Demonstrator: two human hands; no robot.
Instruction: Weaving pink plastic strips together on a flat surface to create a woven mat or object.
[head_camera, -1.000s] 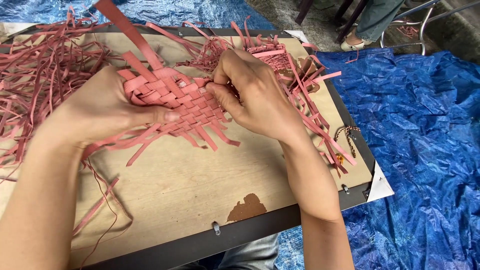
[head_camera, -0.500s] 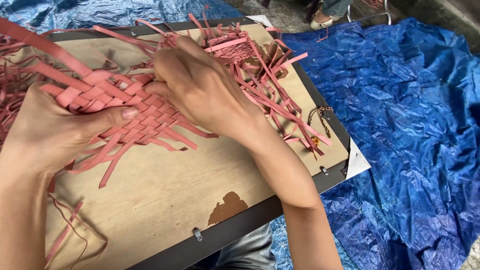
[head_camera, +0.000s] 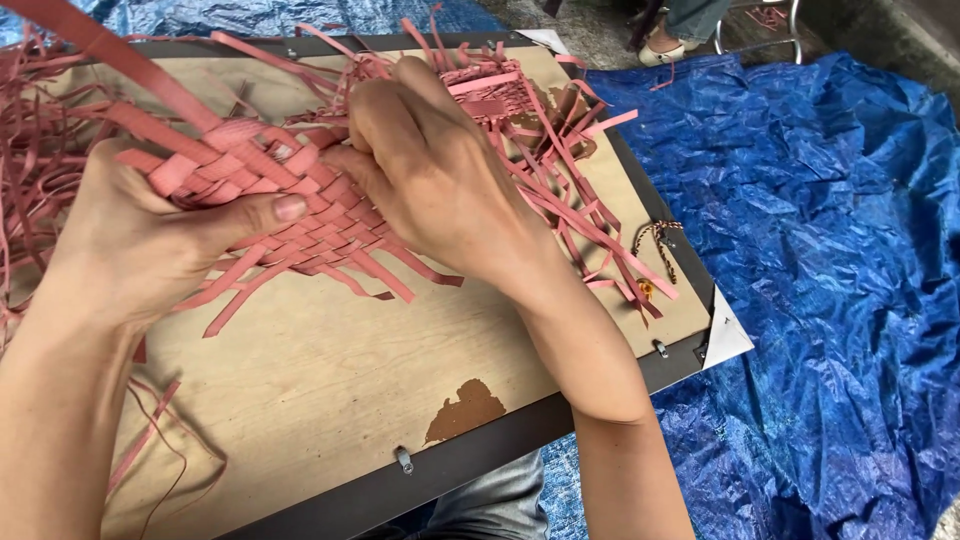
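A half-woven piece of pink strips (head_camera: 290, 205) is held above a wooden board (head_camera: 330, 370). My left hand (head_camera: 140, 240) grips its left side, thumb pressed across the weave. My right hand (head_camera: 430, 180) is closed on strips at the piece's right edge, fingers curled under. Loose strip ends hang from the weave toward the board.
Loose pink strips (head_camera: 45, 150) pile at the left. Another woven pink piece (head_camera: 500, 90) with trailing strips lies at the board's far right. A small braided cord (head_camera: 655, 240) lies near the board's right edge. Blue tarp (head_camera: 820, 250) covers the ground. Another person's foot (head_camera: 665, 50) is beyond.
The view has shifted so the board and hands sit further right and lower in frame. Both hands keep hold of the woven piece, which is lifted slightly.
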